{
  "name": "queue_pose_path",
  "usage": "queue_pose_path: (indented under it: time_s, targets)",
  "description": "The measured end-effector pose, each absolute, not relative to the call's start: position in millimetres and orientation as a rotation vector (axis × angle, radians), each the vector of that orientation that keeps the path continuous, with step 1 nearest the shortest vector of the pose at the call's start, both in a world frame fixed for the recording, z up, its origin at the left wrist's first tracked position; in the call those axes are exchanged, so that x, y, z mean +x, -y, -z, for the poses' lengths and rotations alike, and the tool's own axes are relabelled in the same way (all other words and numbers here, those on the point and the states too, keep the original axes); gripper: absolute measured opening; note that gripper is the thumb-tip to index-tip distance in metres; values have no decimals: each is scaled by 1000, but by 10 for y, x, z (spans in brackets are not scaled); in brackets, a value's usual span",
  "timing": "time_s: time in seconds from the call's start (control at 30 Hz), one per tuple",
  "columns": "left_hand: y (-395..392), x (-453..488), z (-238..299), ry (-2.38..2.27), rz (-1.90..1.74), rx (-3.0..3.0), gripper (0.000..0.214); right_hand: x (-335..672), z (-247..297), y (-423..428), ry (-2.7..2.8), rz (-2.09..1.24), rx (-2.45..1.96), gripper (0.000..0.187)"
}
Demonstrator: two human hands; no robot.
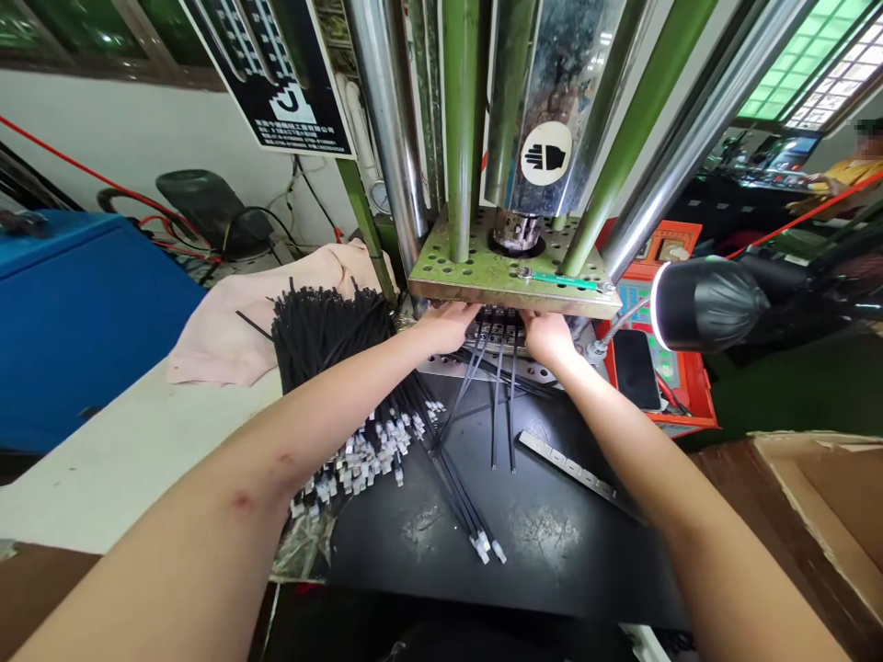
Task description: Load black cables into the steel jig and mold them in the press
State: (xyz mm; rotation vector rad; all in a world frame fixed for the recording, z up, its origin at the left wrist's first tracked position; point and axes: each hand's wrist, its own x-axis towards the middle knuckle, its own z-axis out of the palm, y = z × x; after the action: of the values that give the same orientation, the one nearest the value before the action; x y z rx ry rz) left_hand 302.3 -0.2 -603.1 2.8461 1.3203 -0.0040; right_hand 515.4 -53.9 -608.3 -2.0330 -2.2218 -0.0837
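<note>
Both my arms reach under the green press plate point(483, 267). My left hand point(450, 327) is at the left side of a metal mold point(498, 333), its fingertips hidden beneath the plate. At the mold's right side is my right hand point(548, 337), with its fingers also mostly hidden. Whether either hand grips anything cannot be made out. Several thin black cables point(497, 395) run from the mold toward me. A few cables with white connectors point(483, 544) lie on the black tabletop point(441, 570). A large bundle of black cables point(324, 336) sits left of my hands.
A metal strip point(569, 467) lies on the tabletop at right. A wrench point(562, 279) rests on the plate. Beyond my right hand are a black lamp point(717, 302), a phone point(636, 370) and a red control box point(700, 391). An open carton point(820, 515) stands lower right. Another person point(852, 179) is far right.
</note>
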Motion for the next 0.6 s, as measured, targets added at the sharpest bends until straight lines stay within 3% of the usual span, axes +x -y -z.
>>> queue_pose_path:
  time_s: [0.2,0.37,0.47,0.53,0.6]
  targets:
    - [312,3242,6093,-1317,-226,2958,47,4881,6179,750,2297,287,-1953,51]
    - [338,3329,5962,-1346,-123,2780,56,4922,5902,714,2252,-71,-2005,57]
    - [704,3132,5659,-1313,-54,2682,62,4900,5533,1278,2245,-208,-1869,62]
    - [1237,2787,5461,-1094,-61,2582,61,4945,5403,2041,2254,-527,-1593,54]
    - [1908,2304,5373,-624,-7,2330,51,5083,5480,2930,2373,-1159,-1260,43]
